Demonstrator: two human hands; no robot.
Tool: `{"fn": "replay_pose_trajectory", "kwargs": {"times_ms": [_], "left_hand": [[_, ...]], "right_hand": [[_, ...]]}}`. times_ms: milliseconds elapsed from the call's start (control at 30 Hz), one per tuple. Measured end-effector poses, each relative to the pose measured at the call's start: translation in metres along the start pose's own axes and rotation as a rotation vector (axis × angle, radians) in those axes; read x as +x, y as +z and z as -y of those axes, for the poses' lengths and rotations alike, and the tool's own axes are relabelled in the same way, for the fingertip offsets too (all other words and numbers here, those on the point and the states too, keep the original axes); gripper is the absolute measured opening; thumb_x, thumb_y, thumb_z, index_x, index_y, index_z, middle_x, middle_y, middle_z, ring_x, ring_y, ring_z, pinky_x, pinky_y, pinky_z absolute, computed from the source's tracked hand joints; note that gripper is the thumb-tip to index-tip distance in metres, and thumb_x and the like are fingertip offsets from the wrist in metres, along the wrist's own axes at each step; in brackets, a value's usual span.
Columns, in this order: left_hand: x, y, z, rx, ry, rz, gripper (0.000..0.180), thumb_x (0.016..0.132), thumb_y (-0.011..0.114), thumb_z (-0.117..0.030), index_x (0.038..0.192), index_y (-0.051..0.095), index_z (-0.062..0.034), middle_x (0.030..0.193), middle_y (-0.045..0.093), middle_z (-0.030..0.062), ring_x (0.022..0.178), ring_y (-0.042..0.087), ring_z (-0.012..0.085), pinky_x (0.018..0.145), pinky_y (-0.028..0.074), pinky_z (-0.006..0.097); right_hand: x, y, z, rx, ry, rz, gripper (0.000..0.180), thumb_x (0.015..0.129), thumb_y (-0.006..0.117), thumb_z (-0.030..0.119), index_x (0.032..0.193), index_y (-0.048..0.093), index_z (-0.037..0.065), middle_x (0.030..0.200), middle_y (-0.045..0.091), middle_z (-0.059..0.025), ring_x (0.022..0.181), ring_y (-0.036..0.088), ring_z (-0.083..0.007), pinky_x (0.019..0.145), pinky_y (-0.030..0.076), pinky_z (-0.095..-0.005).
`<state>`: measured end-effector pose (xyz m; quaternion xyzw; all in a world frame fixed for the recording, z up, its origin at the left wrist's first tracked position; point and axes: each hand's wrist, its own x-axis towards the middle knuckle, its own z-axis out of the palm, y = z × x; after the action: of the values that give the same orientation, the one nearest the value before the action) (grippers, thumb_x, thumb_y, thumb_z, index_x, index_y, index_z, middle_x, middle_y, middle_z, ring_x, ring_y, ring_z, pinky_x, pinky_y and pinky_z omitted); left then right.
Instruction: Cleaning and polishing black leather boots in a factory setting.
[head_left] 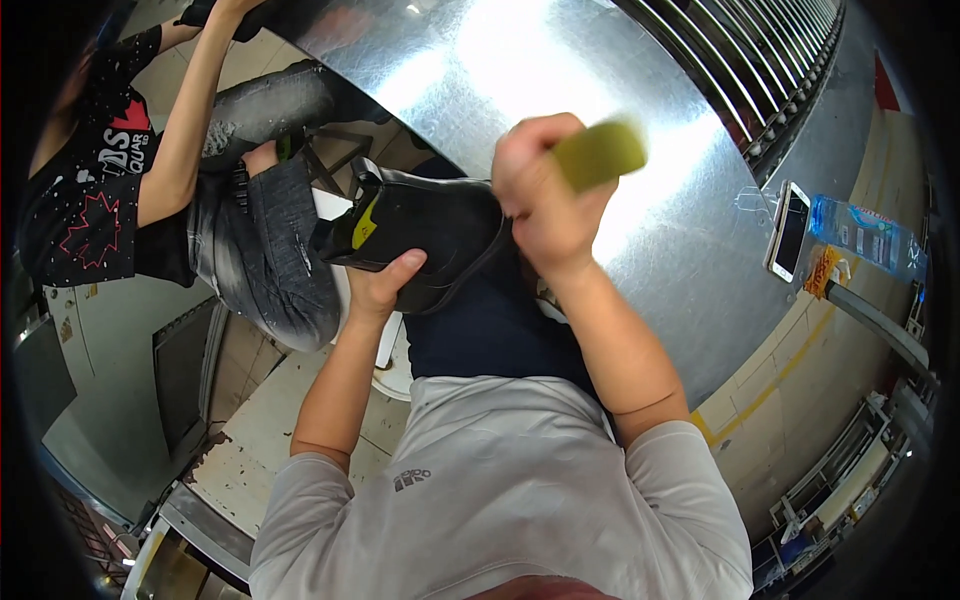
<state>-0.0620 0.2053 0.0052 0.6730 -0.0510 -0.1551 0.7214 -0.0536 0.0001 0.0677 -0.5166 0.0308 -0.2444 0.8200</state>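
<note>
At nine o'clock my left hand (380, 287) grips a black shoe (445, 225), its thumb lying against the side. At one o'clock my right hand (548, 195) clenches a blurred yellow-green block (603, 156) near the shoe's end. The metal worktop (665, 270) spreads toward two o'clock; near three sit a phone (791, 232) and a plastic bottle (868, 240). A co-worker (105, 200) is at ten.

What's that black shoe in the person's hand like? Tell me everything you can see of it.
The shoe is black and looks like leather or rubber, with a yellow-green patch near its left end and a rounded end toward the right. It is held crosswise above the navy trousers, beside the metal table. The left hand's grip has its thumb on the near side; blur hides whether the right hand's grip touches it.
</note>
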Motion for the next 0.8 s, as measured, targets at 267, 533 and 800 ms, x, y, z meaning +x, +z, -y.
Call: {"fn": "replay_pose_trajectory", "kwargs": {"times_ms": [267,533,800], "left_hand": [[-0.002,0.005,0.000,0.120,0.172,-0.016,0.050,0.072,0.079,-0.017,0.115,0.060,0.0000,0.108,0.064,0.0081,0.099,0.062,0.0196,0.089,0.048,0.033],[-0.006,0.003,0.003,0.104,0.205,0.017,0.049,0.072,0.077,-0.008,0.116,0.059,0.0018,0.109,0.064,0.0102,0.101,0.061,0.0206,0.091,0.047,0.032],[-0.009,0.002,0.003,0.229,0.231,-0.026,0.044,0.071,0.080,-0.010,0.109,0.062,0.0014,0.103,0.066,0.0089,0.093,0.062,0.0181,0.085,0.049,0.031]], "right_hand": [[-0.015,0.002,-0.005,-0.294,-0.346,0.173,0.019,0.083,0.070,0.015,0.080,0.054,0.005,0.057,0.047,-0.0021,0.047,0.045,-0.0124,0.046,0.037,-0.0253],[0.000,-0.026,-0.002,0.500,0.266,-0.159,0.027,0.098,0.051,0.030,0.079,0.051,0.010,0.051,0.035,0.0018,0.041,0.035,-0.0109,0.039,0.030,-0.0258],[-0.011,0.003,0.000,-0.190,-0.107,-0.010,0.025,0.094,0.057,0.024,0.074,0.049,0.010,0.052,0.034,0.0030,0.041,0.033,-0.0096,0.038,0.028,-0.0251]]}}
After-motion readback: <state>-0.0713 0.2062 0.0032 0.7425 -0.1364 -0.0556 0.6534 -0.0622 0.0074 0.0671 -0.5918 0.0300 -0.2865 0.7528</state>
